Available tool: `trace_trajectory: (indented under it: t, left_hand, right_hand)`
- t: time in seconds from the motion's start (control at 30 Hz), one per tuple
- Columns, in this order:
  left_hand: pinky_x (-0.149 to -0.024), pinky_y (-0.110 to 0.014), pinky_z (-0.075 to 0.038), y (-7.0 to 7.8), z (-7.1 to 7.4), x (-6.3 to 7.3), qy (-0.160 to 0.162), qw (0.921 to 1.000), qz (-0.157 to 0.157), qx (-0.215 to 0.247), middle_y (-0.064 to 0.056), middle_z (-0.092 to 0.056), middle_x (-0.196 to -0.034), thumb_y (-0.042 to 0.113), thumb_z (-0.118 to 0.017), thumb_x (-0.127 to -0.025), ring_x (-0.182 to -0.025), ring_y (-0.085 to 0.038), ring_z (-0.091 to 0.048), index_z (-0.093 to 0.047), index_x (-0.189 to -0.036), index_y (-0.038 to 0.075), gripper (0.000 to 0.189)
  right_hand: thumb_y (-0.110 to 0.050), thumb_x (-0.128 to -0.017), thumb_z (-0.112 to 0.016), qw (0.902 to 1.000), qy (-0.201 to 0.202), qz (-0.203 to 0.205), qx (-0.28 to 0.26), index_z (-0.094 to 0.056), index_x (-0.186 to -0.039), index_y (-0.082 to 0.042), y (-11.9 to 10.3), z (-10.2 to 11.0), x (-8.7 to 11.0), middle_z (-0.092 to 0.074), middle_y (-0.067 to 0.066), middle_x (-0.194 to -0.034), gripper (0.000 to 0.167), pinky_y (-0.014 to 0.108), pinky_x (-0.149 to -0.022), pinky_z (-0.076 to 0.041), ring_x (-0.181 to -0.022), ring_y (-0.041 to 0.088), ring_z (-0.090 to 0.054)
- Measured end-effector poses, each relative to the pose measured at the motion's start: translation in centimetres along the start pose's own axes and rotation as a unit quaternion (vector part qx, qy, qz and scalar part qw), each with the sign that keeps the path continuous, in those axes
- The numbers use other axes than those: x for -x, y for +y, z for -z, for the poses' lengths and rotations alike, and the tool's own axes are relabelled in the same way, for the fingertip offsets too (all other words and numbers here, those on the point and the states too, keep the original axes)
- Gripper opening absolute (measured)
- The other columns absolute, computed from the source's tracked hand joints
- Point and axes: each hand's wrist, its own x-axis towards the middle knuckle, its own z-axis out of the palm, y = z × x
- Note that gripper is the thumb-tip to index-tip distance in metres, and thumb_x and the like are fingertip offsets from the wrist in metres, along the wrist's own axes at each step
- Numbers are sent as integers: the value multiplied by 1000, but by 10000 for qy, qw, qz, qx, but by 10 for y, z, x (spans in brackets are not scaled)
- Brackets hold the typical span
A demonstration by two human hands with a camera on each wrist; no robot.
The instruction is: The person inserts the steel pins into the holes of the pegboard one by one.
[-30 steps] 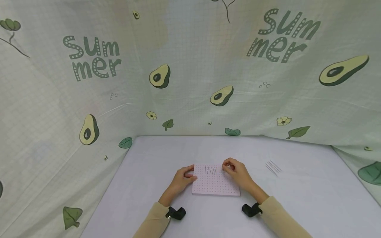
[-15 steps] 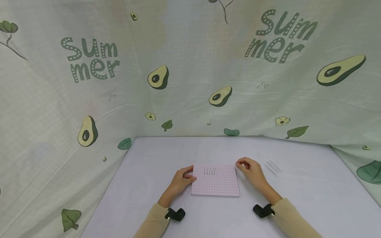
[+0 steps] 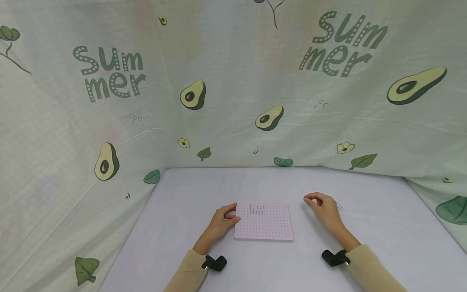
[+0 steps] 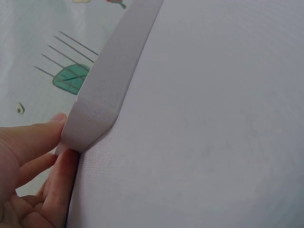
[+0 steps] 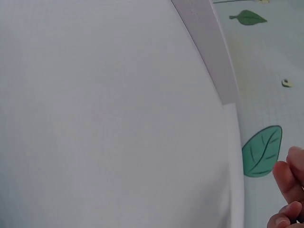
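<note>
A pink pegboard (image 3: 264,229) with rows of small holes lies on the table in the head view. Several thin metal pins (image 3: 257,210) stand in a row near its far left part. My left hand (image 3: 220,221) grips the board's left edge between thumb and fingers; in the left wrist view the thumb (image 4: 35,137) lies at the board's corner (image 4: 90,116). My right hand (image 3: 324,209) is above the table, right of the board and apart from it, fingers loosely bent with nothing visible between them. It partly hides the loose pins (image 3: 340,207) behind it.
A white cloth covers the table (image 3: 197,186). Behind and at the sides hangs a pale green curtain (image 3: 233,81) printed with avocados and leaves. A black wrist camera (image 3: 215,263) sits on the left arm and another camera (image 3: 333,258) on the right.
My right hand has moved right, from the far right part of the board to beside the loose pins. The left hand and the board stay where they were.
</note>
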Motion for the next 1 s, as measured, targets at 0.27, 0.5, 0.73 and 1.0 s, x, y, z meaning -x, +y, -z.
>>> trace_trajectory:
  t: [0.27, 0.5, 0.73, 1.0]
  left_hand:
    - [-79, -25, -48, -2, -1, 1, 29, 10000, 88, -7, -16, -59, -130, 14, -74, -91, -98, -20, -61, -53, -142, 1, 56]
    - [-79, -24, -48, -1, -1, 1, 27, 10000, 26, -42, -16, -59, -130, 14, -73, -92, -97, -19, -60, -52, -143, 1, 56]
    - [-79, -24, -48, 0, 0, 0, -2, 9998, -175, 24, -19, -60, -127, 13, -73, -91, -95, -21, -62, -53, -140, -3, 55]
    - [-79, -24, -48, 1, 2, 0, -10, 9998, -218, 24, -19, -60, -126, 11, -73, -91, -95, -23, -62, -53, -140, -5, 55]
  right_hand:
    - [-16, -91, -74, 9995, 227, -165, 137, -76, -97, -1, 12, 19, 3, -43, 3, -68, 16, 28, -55, -28, -63, 11, -35]
    - [-17, -92, -74, 9978, 394, -362, 400, -76, -98, 0, 24, 31, 5, -44, 3, -69, 18, 28, -55, -28, -64, 11, -36]
    - [-17, -93, -73, 9968, 450, -481, 443, -76, -100, 1, 30, 41, 11, -47, 5, -72, 20, 28, -56, -28, -66, 11, -37]
    - [-20, -93, -73, 9960, 339, -681, 467, -75, -102, 2, 33, 49, 14, -45, 4, -72, 23, 29, -54, -28, -64, 12, -35]
